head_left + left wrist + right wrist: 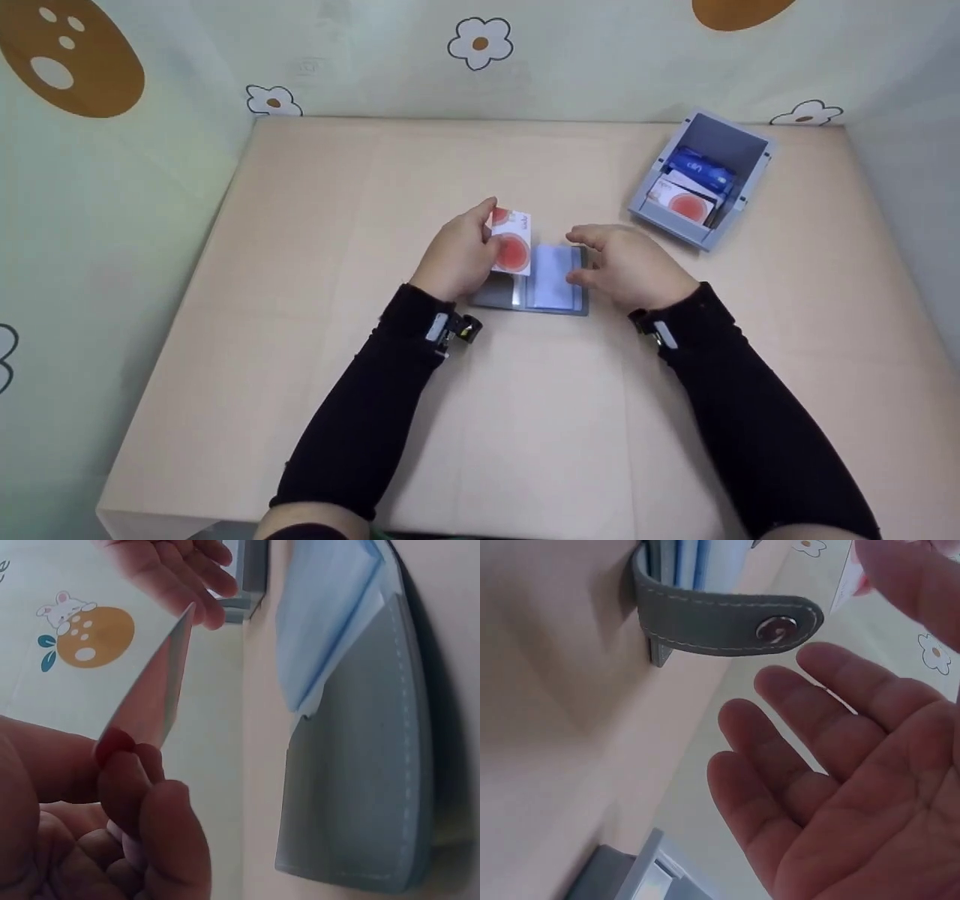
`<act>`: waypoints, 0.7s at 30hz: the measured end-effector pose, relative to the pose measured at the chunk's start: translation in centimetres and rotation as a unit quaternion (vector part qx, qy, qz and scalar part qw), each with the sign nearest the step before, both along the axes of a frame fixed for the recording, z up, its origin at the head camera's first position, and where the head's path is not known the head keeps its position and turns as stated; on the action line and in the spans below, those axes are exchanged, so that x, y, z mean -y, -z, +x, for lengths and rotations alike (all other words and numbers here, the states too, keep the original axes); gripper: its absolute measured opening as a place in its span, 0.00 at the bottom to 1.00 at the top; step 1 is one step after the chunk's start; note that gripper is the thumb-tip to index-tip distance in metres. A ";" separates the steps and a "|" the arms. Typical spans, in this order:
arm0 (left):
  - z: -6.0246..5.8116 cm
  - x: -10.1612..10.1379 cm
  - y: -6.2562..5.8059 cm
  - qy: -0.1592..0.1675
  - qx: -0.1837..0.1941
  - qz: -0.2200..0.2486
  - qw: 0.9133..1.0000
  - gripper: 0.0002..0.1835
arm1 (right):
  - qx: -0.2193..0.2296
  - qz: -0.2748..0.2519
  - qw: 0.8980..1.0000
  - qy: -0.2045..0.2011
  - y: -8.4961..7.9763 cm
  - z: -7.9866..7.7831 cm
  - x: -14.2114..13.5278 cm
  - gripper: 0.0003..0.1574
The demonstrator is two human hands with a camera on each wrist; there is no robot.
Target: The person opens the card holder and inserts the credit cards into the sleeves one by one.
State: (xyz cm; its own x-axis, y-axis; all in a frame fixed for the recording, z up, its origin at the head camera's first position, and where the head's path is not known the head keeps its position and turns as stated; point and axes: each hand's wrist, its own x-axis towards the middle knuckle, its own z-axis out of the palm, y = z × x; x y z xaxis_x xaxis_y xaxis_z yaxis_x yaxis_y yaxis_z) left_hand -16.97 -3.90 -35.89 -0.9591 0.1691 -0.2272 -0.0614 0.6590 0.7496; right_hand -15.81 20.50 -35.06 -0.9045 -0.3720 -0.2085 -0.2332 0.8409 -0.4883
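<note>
My left hand (pixel 459 253) pinches a white card (pixel 514 247) with red circles between thumb and fingers, holding it above an opened grey card holder (pixel 495 292). In the left wrist view the card (pixel 146 701) is seen nearly edge-on, raised over the holder (pixel 360 757). Clear bluish sleeves (pixel 555 277) fill the holder's right side. Beside that side is my right hand (pixel 634 264), fingers extended and holding nothing. The right wrist view shows its palm close to the holder's strap (pixel 727 624), which has a metal snap.
A grey bin (pixel 701 180) stands at the back right of the table. In it lie a blue card (pixel 701 171) and another white card with a red circle (pixel 681 202). A patterned wall (pixel 375 60) borders the table's far edge.
</note>
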 end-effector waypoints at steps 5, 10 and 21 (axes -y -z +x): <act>0.0 0.1 0.3 -0.001 -0.004 -0.019 1.000 0.32 | 0.001 0.023 0.999 -0.031 0.5 0.0 0.2 0.40; 0.0 0.1 0.7 0.020 -0.015 -0.047 0.999 0.30 | 0.000 0.042 0.998 -0.050 0.9 0.0 0.4 0.41; -0.1 -0.2 1.3 0.059 -0.002 -0.073 0.996 0.31 | 0.014 0.064 0.996 -0.063 1.3 -0.1 0.8 0.44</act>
